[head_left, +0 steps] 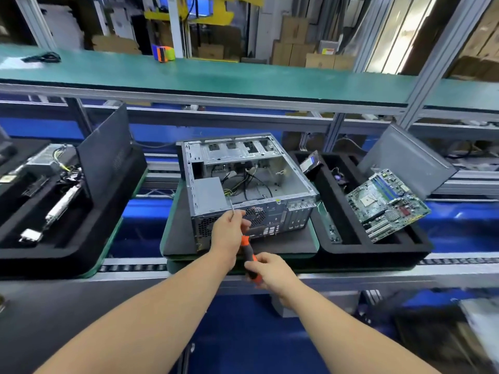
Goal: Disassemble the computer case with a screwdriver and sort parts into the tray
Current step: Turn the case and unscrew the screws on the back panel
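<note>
An open grey computer case (pixel 286 184) lies on its side on a dark pad in the middle, with loose cables and a grey power supply (pixel 209 194) inside. My right hand (pixel 271 271) grips the orange-and-black handle of a screwdriver (pixel 249 253). My left hand (pixel 229 230) pinches the screwdriver's metal shaft, whose tip points up at the case's rear panel near the power supply. The black foam tray (pixel 378 248) on the right holds a green motherboard (pixel 388 203), a hard drive (pixel 310 163) and a small fan.
A grey side panel (pixel 405 157) leans at the right tray's back. On the left, another black tray (pixel 62 255) holds a power supply, cables and a white card, with a dark panel (pixel 105 155) standing in it. A green shelf (pixel 216 76) runs overhead behind.
</note>
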